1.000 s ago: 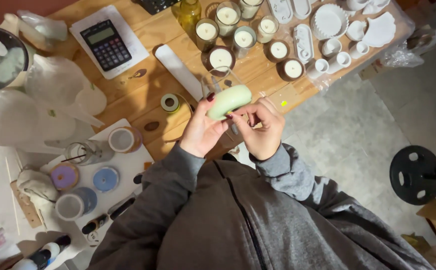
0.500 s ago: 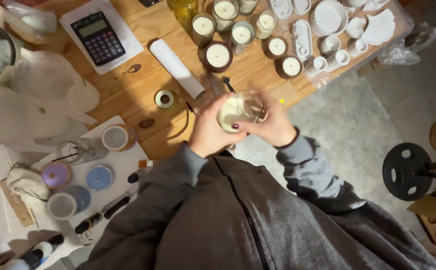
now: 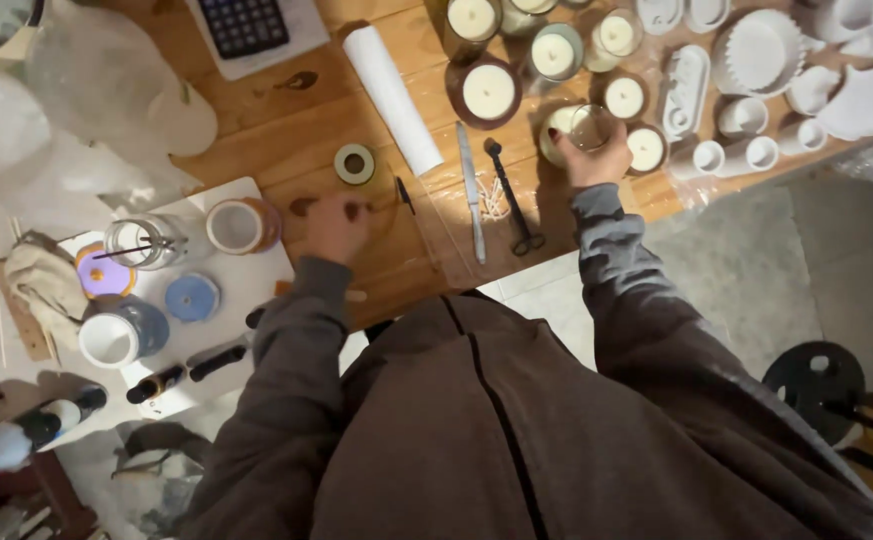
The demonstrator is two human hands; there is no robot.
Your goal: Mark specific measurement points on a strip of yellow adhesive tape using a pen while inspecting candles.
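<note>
My right hand (image 3: pixel 594 158) grips a clear glass jar (image 3: pixel 590 127) on the wooden table (image 3: pixel 286 130), among several wax-filled candle jars such as the brown one (image 3: pixel 487 92). My left hand (image 3: pixel 336 226) hovers over the table's near edge with fingers curled, holding nothing I can make out, next to an orange-brown cup (image 3: pixel 240 224) and below a roll of tape (image 3: pixel 354 163). Scissors (image 3: pixel 511 200) and a metal blade (image 3: pixel 470 190) lie between my hands.
A calculator (image 3: pixel 246 22) and a white paper roll (image 3: pixel 392 98) lie at the back. White moulds and dishes (image 3: pixel 756 50) fill the right end. A white board (image 3: pixel 241 290) at left carries jars, lids and bottles. Plastic bags (image 3: pixel 86 110) sit at far left.
Both hands held a pale green object, then a glass jar, close to my chest. Now they have parted: the right set the jar among the candles, the left moved left.
</note>
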